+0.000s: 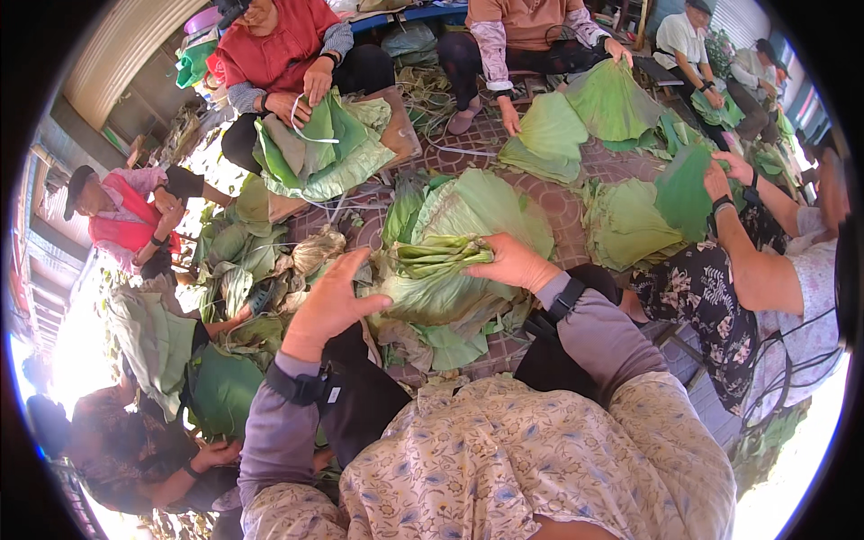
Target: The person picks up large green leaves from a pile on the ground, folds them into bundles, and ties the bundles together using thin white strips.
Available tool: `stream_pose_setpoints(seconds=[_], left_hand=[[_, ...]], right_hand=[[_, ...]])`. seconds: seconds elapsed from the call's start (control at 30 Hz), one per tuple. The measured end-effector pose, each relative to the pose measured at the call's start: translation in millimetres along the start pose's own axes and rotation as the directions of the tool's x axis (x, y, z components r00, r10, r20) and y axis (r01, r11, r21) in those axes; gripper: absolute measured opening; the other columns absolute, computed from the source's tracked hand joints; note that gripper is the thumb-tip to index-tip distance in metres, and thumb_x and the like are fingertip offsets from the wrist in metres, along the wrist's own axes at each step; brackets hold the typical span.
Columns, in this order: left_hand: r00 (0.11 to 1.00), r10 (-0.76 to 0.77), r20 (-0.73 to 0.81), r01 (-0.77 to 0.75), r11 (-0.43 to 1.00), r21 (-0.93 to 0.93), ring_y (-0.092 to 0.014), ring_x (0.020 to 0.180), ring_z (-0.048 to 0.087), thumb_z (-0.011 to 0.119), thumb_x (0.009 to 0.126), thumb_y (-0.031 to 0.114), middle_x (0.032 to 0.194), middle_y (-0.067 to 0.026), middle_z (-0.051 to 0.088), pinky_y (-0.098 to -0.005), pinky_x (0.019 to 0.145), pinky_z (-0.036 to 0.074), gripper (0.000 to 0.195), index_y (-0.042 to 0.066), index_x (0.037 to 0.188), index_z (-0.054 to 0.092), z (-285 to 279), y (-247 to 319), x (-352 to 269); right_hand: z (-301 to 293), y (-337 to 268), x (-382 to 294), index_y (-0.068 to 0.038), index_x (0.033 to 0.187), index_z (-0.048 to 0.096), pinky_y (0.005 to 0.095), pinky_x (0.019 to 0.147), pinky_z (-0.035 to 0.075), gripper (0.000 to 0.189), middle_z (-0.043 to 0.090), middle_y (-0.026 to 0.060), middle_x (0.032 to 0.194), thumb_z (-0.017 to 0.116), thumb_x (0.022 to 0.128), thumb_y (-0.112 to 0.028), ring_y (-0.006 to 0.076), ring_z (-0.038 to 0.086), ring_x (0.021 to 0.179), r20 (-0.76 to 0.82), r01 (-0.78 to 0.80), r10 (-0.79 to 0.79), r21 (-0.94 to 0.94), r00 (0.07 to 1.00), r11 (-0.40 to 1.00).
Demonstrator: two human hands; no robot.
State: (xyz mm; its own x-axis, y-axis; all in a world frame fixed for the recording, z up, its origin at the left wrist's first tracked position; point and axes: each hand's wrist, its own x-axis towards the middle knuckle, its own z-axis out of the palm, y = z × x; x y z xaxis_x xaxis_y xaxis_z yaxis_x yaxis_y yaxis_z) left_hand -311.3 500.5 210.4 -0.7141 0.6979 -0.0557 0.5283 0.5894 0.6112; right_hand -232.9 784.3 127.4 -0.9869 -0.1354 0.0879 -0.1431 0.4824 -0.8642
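My right hand (516, 262) grips one end of a bundle of folded lotus leaves (435, 256), its pleated green edges showing on top. The thumb lies along the near side of the folds. My left hand (332, 300) is raised to the left of the bundle, its thumb spread away from the fingers and nothing in its grasp. Beneath and beyond the bundle spreads a pile of large pale-green lotus leaves (482, 206). More leaves (449, 344) lie on the near side, close to my knees. What supports the pile is hidden.
Across from me, a person in red (277, 57) holds leaves and a white strap (314, 138). At the right, another person's hand (719, 179) holds a leaf above a stack (628, 223). Tied bundles and loose leaves (236, 243) crowd the left. Patterned paving (466, 135) shows between.
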Motion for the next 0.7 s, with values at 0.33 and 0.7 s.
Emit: stream_pose_setpoints(seconds=[0.33,0.7], left_hand=[[0.948,0.222,0.226,-0.003,0.721,-0.693,-0.016,0.115,0.043,0.08,0.062,0.017,0.128,-0.0098,0.045,-0.0285,0.097,0.034,0.089,0.004,0.135,0.031,81.6,-35.2,81.2],[0.986,0.091,0.142,0.046,0.664,-0.746,-0.014,0.101,0.051,0.077,0.064,0.014,0.11,-0.008,0.056,-0.0284,0.089,0.041,0.058,0.001,0.114,0.051,90.3,-50.1,116.5]], right_hand=[[-36.4,-5.2,30.5,-0.005,0.104,0.059,0.031,0.073,0.046,0.036,0.064,0.0106,0.087,0.069,0.072,-0.017,0.0202,0.061,0.078,0.195,0.038,-0.041,0.02,0.98,0.999],[-29.2,26.1,69.7,-0.003,0.103,0.059,0.0311,0.074,0.046,0.033,0.064,0.0131,0.087,0.067,0.074,-0.017,0.0209,0.061,0.077,0.096,-0.102,0.103,-0.018,0.99,0.995]])
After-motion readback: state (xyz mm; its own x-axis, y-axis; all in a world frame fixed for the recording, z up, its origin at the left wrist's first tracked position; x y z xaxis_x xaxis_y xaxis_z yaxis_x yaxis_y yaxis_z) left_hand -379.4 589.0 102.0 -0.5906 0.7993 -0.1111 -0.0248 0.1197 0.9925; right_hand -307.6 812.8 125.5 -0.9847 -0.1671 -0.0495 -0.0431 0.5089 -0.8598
